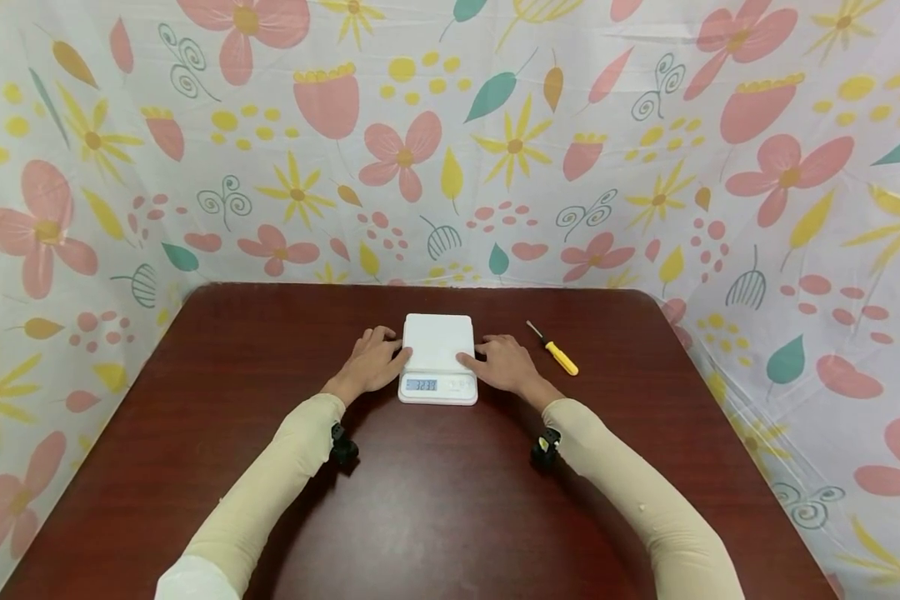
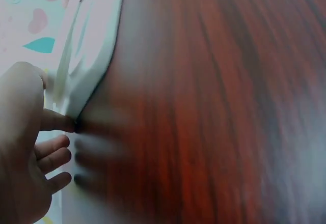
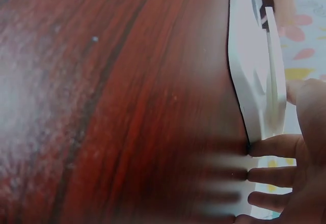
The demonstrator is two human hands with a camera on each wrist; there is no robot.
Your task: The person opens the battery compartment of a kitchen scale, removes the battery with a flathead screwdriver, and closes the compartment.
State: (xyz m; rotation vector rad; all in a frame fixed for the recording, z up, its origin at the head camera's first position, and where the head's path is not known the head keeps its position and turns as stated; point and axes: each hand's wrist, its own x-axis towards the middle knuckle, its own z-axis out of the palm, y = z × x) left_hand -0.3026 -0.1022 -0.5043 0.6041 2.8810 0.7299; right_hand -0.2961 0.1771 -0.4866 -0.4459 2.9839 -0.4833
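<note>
A white digital kitchen scale [image 1: 438, 340] lies flat on the table, its lit display [image 1: 422, 386] facing my body. My left hand [image 1: 371, 360] grips its left side, thumb on the top plate. On the right side my right hand [image 1: 506, 364] mirrors this, with its thumb over the plate's edge. In the left wrist view the index fingertip meets the lower edge of the scale [image 2: 99, 35], and the other fingers hang beside it. The right wrist view shows the index fingertip at the base of the scale [image 3: 247, 46] too.
A screwdriver [image 1: 561, 357] with a yellow handle lies right of my right hand, its tip pointing away to the back left. The dark red wooden table [image 1: 435, 500] ends at a flower-printed curtain [image 1: 390, 233] behind and at both sides.
</note>
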